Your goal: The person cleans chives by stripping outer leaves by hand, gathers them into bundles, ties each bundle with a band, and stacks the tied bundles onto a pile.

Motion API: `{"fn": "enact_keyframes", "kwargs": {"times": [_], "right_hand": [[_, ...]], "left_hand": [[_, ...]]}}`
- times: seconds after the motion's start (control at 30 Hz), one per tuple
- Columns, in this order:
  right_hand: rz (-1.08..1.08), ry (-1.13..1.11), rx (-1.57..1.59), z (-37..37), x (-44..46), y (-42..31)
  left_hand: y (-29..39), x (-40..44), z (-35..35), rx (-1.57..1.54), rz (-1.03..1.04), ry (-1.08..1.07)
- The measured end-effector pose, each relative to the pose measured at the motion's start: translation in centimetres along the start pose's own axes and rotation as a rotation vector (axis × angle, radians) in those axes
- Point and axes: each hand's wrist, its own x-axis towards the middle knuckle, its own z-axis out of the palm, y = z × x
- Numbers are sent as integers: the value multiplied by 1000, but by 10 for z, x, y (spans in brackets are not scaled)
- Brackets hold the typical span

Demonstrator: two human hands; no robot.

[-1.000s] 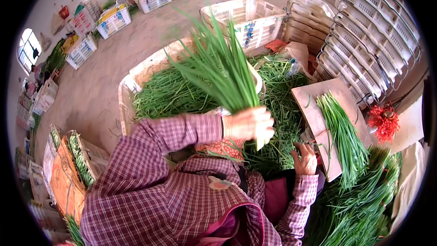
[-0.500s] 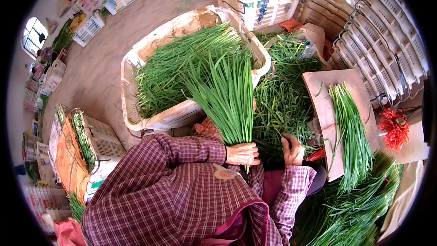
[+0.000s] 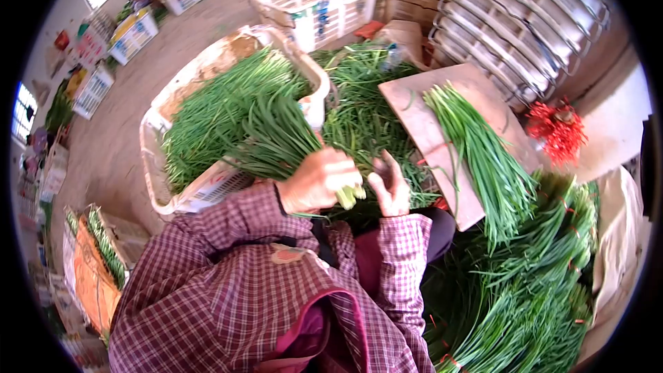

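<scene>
My left hand is closed around a bunch of Chinese chives. The leaves slant up and left over a crate, and the pale cut ends poke out on the right of my fist. Just right of those ends is my right hand, thumb and fingers apart, with nothing visible in it. The white plastic crate beyond holds many loose chives. On a board at the right lies another bunch of chives.
Loose greens lie between crate and board. Red ties hang in a cluster beyond the board. Tied bunches are heaped at lower right. Stacked crates and another white crate stand behind.
The bunch in my left hand has swung from nearly upright to slanting left, its cut ends now pointing right. My right hand has come closer to those ends. The view has shifted right.
</scene>
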Motion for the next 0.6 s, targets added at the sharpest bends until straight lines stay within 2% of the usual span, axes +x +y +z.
{"fn": "enact_keyframes", "kwargs": {"times": [0.07,0.13,0.2,0.27,0.37,0.4,0.43,0.47,0.53,0.6], "right_hand": [[-69,-47,261,17,0,-38],[-268,-93,10,19,12,-65],[-390,-31,-59,28,19,-116],[-560,-23,-220,32,35,-136],[-451,-28,221,27,62,-151],[-564,131,76,13,66,-165],[-675,292,-72,-4,69,-184],[-783,454,-224,-21,71,-202],[-924,608,-682,-59,63,-237],[-975,690,-1003,-94,66,-259]], "left_hand": [[4,37,-32,-65,-75,137],[19,75,-61,-132,-42,249],[38,104,-77,-194,3,317],[59,131,-92,-245,60,314],[75,168,-100,-443,244,472],[80,177,-105,-484,285,505],[84,184,-105,-765,225,488],[78,199,-100,-1017,348,473],[70,221,-92,-1256,326,516],[62,244,-74,-1638,89,531]]}}
